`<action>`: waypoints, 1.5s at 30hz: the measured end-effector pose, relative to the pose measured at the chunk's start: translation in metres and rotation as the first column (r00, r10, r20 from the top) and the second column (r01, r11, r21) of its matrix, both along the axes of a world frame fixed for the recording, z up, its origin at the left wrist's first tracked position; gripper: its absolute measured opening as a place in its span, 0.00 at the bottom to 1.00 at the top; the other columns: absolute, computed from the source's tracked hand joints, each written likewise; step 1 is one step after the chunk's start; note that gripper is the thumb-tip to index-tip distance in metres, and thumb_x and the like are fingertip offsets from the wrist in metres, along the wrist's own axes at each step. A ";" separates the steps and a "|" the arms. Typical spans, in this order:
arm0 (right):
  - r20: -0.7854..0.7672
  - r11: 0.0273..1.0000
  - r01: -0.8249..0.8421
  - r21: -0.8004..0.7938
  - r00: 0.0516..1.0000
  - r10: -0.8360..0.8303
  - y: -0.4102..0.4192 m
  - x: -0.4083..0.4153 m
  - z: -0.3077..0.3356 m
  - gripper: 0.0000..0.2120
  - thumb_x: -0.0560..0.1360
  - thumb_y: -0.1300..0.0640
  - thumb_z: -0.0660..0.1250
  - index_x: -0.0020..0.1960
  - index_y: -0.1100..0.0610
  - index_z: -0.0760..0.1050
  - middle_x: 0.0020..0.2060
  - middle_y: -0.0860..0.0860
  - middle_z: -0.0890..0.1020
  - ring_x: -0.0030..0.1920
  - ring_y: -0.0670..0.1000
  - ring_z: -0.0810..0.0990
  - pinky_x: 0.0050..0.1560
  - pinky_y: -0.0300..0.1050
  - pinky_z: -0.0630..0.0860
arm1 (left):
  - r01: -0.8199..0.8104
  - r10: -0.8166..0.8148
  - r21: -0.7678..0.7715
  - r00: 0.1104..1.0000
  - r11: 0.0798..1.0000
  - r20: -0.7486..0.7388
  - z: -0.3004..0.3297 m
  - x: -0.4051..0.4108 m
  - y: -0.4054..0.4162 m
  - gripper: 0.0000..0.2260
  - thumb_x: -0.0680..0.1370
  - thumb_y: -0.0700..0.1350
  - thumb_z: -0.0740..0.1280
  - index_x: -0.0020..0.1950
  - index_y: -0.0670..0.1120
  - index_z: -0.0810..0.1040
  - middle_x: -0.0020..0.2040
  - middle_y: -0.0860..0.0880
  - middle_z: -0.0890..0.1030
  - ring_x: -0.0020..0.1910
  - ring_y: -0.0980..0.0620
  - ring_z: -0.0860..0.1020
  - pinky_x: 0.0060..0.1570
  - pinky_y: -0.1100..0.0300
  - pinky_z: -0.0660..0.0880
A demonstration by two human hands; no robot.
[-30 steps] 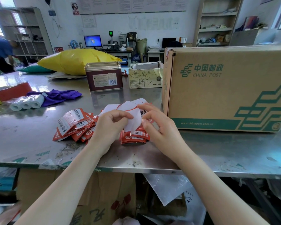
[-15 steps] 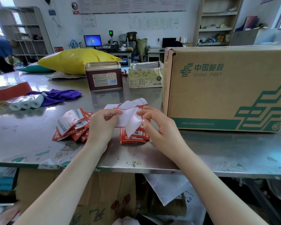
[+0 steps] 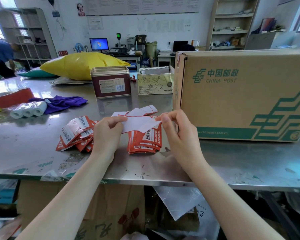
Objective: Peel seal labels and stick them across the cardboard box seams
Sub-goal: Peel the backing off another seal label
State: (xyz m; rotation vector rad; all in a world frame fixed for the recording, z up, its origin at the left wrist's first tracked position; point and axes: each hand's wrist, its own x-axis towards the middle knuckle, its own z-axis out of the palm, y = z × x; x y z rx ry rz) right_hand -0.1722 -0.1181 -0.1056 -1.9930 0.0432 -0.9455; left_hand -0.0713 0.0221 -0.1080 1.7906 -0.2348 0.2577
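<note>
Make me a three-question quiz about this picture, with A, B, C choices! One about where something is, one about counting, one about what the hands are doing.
1. Where is the purple cloth?
A. beside the paper rolls
B. on the China Post box
C. inside the tin
2. How many white paper rolls?
A. one
B. three
C. six
3. What are the hands doing?
A. resting flat
B. both pinching a white label strip
C. lifting the box

Answers: 1 A, it lies against the rolls; 2 B, three ends show; 3 B, left hand and right hand pinch the label strip.

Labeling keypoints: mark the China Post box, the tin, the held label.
China Post box [image 3: 232,104], head view, front face.
tin [image 3: 111,84], head view, front wall.
held label [image 3: 139,124], head view, white back between the hands.
</note>
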 end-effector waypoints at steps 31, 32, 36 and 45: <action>-0.026 0.985 0.136 -0.108 0.990 -0.140 -0.002 0.001 0.002 0.16 0.78 0.58 0.59 0.66 0.56 0.69 0.63 0.49 0.74 0.65 0.46 0.69 0.67 0.42 0.66 | 0.062 0.029 0.370 0.972 0.927 -0.234 0.027 0.036 -0.043 0.23 0.80 0.54 0.51 0.67 0.40 0.69 0.66 0.41 0.71 0.60 0.45 0.73 0.57 0.51 0.70; -0.031 0.984 0.139 -0.114 0.989 -0.143 -0.002 0.001 0.002 0.16 0.78 0.58 0.59 0.66 0.56 0.69 0.63 0.48 0.74 0.65 0.46 0.69 0.66 0.40 0.65 | 0.062 0.045 0.388 0.964 0.920 -0.260 0.028 0.038 -0.043 0.23 0.80 0.54 0.51 0.66 0.40 0.70 0.64 0.41 0.73 0.59 0.44 0.73 0.56 0.51 0.70; -0.032 0.980 0.144 -0.135 0.988 -0.150 -0.003 0.002 0.002 0.16 0.78 0.58 0.59 0.65 0.56 0.70 0.62 0.48 0.74 0.64 0.44 0.69 0.63 0.35 0.62 | 0.065 0.023 0.426 0.980 0.902 -0.197 0.029 0.039 -0.038 0.18 0.79 0.50 0.55 0.55 0.39 0.77 0.59 0.40 0.77 0.49 0.47 0.77 0.42 0.58 0.70; -0.017 0.983 0.141 -0.113 0.989 -0.144 -0.001 0.000 0.002 0.13 0.78 0.60 0.59 0.61 0.56 0.73 0.54 0.42 0.73 0.61 0.43 0.70 0.63 0.37 0.66 | 0.044 -0.258 0.353 0.768 0.935 0.586 0.036 -0.003 -0.026 0.11 0.78 0.48 0.63 0.51 0.45 0.82 0.65 0.45 0.73 0.68 0.47 0.67 0.65 0.53 0.62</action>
